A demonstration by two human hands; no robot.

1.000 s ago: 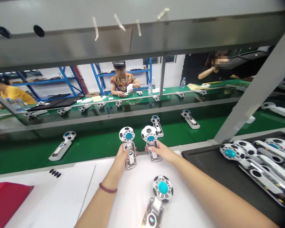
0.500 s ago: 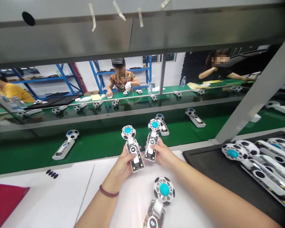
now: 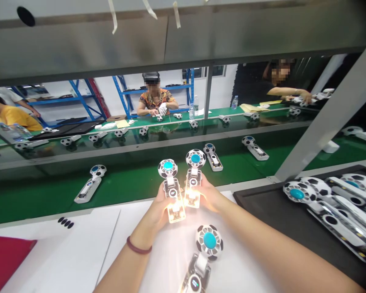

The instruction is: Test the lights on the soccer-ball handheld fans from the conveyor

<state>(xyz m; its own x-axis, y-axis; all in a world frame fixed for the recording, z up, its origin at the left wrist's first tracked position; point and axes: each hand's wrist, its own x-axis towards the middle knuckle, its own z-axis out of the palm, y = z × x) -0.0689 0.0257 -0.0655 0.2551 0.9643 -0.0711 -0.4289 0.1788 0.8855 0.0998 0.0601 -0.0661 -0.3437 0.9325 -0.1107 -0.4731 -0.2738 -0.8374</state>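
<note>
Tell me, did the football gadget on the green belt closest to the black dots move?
Yes. The football gadget has moved to the right along the green belt, judged against the four black dots lying nearer us.

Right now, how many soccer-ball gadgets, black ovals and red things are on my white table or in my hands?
Soccer-ball gadgets: 3 (left hand, right hand, white table)
Black ovals: 4
Red thing: 1
Total: 8

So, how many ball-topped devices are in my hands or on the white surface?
3: one device in the left hand, another in the right hand, the third on the white surface, cut off by the picture's bottom.
</note>
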